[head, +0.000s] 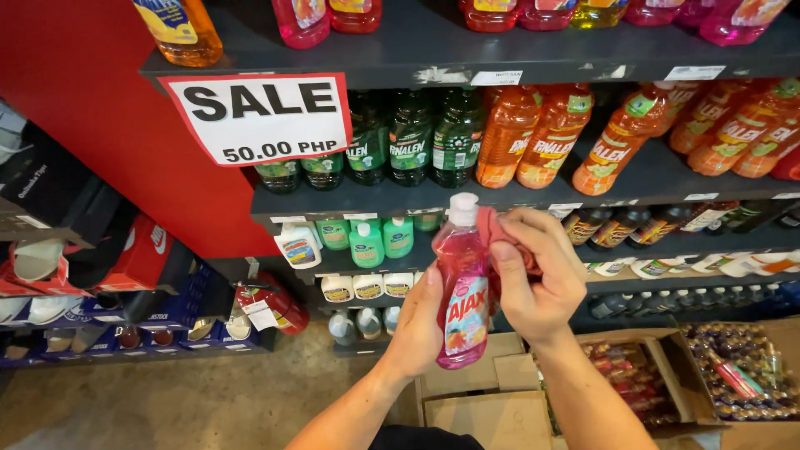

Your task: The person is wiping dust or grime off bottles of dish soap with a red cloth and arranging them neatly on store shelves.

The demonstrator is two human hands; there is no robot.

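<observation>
Your left hand (421, 321) grips a pink bottle (461, 287) upright by its lower half, in front of the shelves (467, 196), while your right hand (533, 279) is closed on a pink cloth (493, 229) pressed against the bottle's shoulder just below the white cap (463, 208). The wiping looks to be in progress: the cloth touches only the upper part, so the label side and base seem yet to be done. Green bottles (412, 137) and orange bottles (533, 133) stand on the shelf behind; open boxes (475, 392) sit on the floor below.
</observation>
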